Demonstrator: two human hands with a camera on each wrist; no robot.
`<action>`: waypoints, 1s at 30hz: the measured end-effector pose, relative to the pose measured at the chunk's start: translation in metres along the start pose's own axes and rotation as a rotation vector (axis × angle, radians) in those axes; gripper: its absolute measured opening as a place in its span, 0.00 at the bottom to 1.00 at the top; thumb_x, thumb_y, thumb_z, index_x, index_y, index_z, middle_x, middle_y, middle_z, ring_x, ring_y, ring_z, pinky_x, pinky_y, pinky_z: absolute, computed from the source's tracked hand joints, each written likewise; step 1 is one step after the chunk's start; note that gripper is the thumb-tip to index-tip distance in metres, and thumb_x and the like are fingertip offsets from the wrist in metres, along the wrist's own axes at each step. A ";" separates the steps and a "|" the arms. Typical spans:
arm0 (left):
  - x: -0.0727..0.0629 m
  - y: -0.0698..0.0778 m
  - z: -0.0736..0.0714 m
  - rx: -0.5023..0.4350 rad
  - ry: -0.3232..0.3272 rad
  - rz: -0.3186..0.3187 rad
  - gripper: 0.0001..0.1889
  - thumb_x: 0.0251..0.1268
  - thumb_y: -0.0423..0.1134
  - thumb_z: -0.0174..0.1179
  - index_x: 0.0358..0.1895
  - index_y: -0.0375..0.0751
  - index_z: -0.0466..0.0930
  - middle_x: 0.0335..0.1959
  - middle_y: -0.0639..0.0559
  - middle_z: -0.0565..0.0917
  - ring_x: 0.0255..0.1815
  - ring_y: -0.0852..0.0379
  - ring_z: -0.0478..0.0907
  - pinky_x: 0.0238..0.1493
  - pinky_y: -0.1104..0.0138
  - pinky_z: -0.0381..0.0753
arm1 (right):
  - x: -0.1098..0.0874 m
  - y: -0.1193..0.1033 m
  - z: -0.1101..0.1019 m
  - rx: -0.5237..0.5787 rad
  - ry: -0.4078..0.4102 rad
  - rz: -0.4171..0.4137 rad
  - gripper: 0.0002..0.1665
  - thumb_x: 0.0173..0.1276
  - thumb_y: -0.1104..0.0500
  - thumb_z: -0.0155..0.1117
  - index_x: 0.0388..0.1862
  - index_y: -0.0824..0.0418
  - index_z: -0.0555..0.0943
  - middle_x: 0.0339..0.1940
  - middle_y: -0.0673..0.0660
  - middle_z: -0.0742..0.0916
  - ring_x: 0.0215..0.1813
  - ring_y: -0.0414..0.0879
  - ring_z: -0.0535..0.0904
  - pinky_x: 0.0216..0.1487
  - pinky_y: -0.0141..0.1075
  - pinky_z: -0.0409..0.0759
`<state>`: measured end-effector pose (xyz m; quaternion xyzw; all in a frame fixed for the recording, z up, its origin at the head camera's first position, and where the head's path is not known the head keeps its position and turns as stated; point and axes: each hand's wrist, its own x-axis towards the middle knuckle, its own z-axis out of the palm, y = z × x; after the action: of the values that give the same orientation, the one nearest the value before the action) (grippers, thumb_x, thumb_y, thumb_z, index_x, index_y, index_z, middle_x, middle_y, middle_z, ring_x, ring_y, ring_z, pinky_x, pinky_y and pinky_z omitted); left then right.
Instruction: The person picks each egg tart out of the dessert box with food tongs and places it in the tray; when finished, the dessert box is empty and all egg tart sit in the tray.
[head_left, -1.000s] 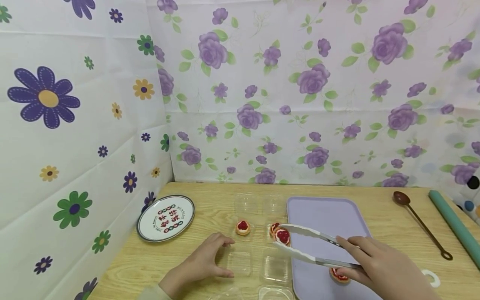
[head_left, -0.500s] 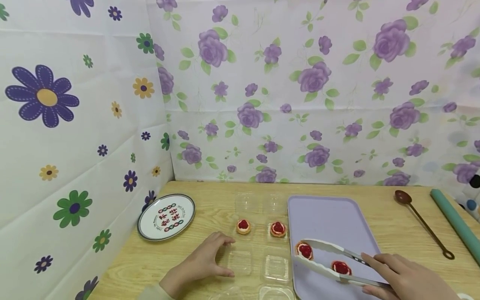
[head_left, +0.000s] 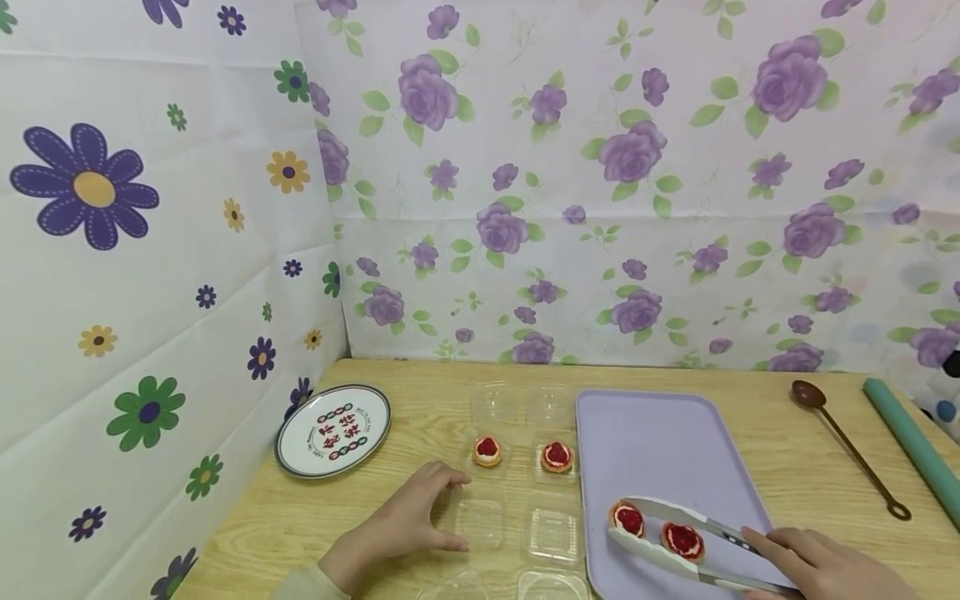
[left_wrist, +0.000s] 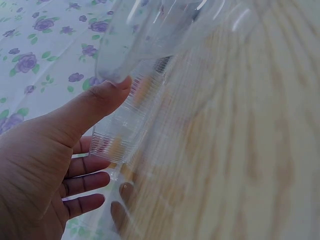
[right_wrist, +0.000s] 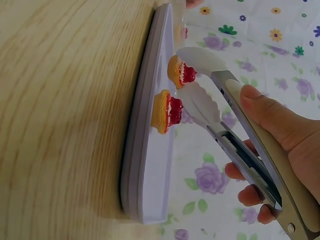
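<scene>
My right hand (head_left: 832,568) grips a pair of metal tongs (right_wrist: 250,150) with white scalloped tips. The tips stand apart above the lilac tray (head_left: 652,425), on either side of a small red-topped tart (head_left: 627,518); whether they touch it I cannot tell. Just right of it, between the arms of the tongs, lies a second tart (head_left: 682,542). My left hand (head_left: 405,521) rests at the left of the clear plastic boxes, thumb and fingers spread apart beside a clear box (head_left: 480,523). In the left wrist view its thumb overlaps clear plastic; contact is unclear.
Two tarts, a left one (head_left: 487,451) and a right one (head_left: 557,457), sit in clear boxes farther back. Another clear box (head_left: 552,533) stands beside the tray. A round plate (head_left: 333,432) lies at left, a brown ladle (head_left: 847,446) and green roll (head_left: 911,437) at right.
The tongs have moved right and toward me, away from the right-hand boxed tart, to the left tart on the tray. That tray tart has shifted slightly right. The left hand stays put.
</scene>
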<state>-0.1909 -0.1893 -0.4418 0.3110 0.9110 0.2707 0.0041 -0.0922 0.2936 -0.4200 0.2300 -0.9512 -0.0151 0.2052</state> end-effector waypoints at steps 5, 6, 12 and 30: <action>0.001 0.000 -0.001 0.005 0.005 0.003 0.40 0.42 0.60 0.73 0.59 0.45 0.72 0.49 0.56 0.76 0.52 0.60 0.70 0.56 0.62 0.76 | -0.003 0.004 0.001 0.017 -0.059 0.011 0.33 0.49 0.33 0.71 0.47 0.52 0.85 0.33 0.40 0.80 0.28 0.25 0.68 0.23 0.26 0.72; 0.001 0.000 -0.001 0.008 0.006 0.004 0.40 0.42 0.60 0.73 0.59 0.45 0.72 0.49 0.56 0.76 0.52 0.60 0.70 0.56 0.62 0.75 | -0.003 0.005 0.001 0.015 -0.072 0.013 0.33 0.49 0.33 0.70 0.48 0.52 0.85 0.34 0.41 0.80 0.29 0.25 0.68 0.24 0.26 0.72; 0.000 0.000 0.000 0.008 0.009 0.005 0.40 0.42 0.60 0.74 0.59 0.45 0.72 0.49 0.56 0.76 0.51 0.61 0.70 0.56 0.62 0.75 | -0.004 0.010 0.002 0.005 -0.173 0.012 0.34 0.53 0.31 0.66 0.52 0.51 0.84 0.37 0.40 0.80 0.31 0.28 0.72 0.25 0.27 0.74; 0.000 0.000 0.001 0.011 0.010 0.005 0.40 0.42 0.60 0.73 0.59 0.45 0.72 0.49 0.56 0.76 0.51 0.61 0.70 0.57 0.62 0.75 | -0.006 0.012 0.004 0.042 0.118 -0.289 0.36 0.48 0.31 0.70 0.54 0.48 0.80 0.34 0.41 0.79 0.30 0.26 0.68 0.24 0.21 0.66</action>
<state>-0.1907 -0.1890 -0.4425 0.3119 0.9117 0.2675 -0.0028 -0.0941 0.3069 -0.4247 0.3690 -0.8947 -0.0112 0.2514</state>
